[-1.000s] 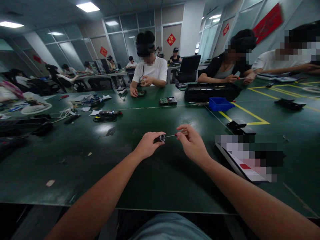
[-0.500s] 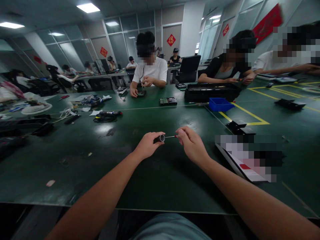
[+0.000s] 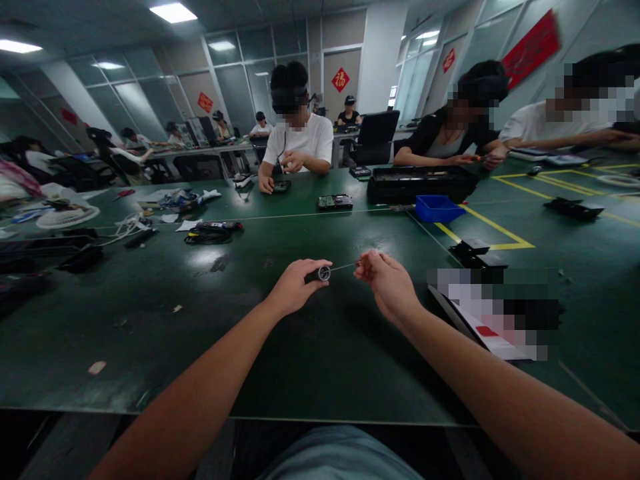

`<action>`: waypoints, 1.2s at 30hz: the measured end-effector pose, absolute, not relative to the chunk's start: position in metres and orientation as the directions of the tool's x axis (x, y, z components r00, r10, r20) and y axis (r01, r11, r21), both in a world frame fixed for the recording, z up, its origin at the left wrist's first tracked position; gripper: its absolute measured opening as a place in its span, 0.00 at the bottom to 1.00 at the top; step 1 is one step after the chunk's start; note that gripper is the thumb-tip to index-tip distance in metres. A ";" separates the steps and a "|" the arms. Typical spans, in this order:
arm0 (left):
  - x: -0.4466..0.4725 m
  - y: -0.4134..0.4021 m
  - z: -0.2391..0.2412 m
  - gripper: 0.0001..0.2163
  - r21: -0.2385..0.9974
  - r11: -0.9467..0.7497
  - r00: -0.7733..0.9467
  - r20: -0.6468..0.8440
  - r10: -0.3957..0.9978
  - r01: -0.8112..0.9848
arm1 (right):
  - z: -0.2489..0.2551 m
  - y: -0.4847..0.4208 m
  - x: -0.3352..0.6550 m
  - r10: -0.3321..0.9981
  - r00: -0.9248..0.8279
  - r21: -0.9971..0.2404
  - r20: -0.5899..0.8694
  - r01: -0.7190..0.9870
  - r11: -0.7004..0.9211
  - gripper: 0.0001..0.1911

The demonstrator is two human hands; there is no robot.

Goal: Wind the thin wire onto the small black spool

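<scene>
My left hand (image 3: 295,288) is closed around a small dark cylindrical part with a pale round rim (image 3: 324,273), its ring-shaped end facing me. From the right, my right hand (image 3: 390,283) pinches the handle end of a screwdriver (image 3: 343,267). Its thin metal shaft runs left to the rim of the cylinder, where the tip seems to meet it. Most of the handle is hidden by my fingers. Both hands are held above the green table (image 3: 300,367).
A booklet with a blurred cover (image 3: 493,340) lies by my right forearm. Farther off are black brackets (image 3: 477,255), a blue bin (image 3: 439,209), a long black housing (image 3: 423,185), a circuit board (image 3: 335,201) and a coiled black cable (image 3: 213,232). Co-workers sit across the table.
My right hand has turned, with its fingers rolled upward, and the screwdriver shaft now slants up to the right. The left hand still holds the cylinder in nearly the same place.
</scene>
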State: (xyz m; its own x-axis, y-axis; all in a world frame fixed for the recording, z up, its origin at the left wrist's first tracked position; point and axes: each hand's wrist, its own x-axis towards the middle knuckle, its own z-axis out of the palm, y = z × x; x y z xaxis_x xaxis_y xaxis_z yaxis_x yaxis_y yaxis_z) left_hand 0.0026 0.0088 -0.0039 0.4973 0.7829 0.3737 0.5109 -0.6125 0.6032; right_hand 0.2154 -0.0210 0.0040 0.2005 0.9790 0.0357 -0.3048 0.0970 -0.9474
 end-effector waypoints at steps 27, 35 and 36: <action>0.004 0.004 -0.002 0.18 0.529 -0.557 0.496 0.270 0.825 0.640 | 0.022 -0.042 0.218 0.916 0.139 -0.816 0.377 0.518 0.257 0.21; 0.003 0.007 -0.005 0.18 0.545 -0.564 0.473 0.315 0.823 0.620 | 0.019 -0.041 0.217 0.919 0.037 -0.850 0.392 0.397 0.346 0.07; 0.003 0.007 -0.005 0.18 0.546 -0.566 0.472 0.318 0.822 0.618 | 0.019 -0.041 0.218 0.927 0.038 -0.858 0.373 0.395 0.329 0.09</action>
State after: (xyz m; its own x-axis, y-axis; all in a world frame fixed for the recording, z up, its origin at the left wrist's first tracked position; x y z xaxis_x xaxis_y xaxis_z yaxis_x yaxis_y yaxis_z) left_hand 0.0031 0.0068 -0.0052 0.4723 0.8220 0.3182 0.6175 -0.5661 0.5461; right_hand 0.2175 -0.0412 0.0192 0.0384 0.9269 0.3733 0.3953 0.3290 -0.8576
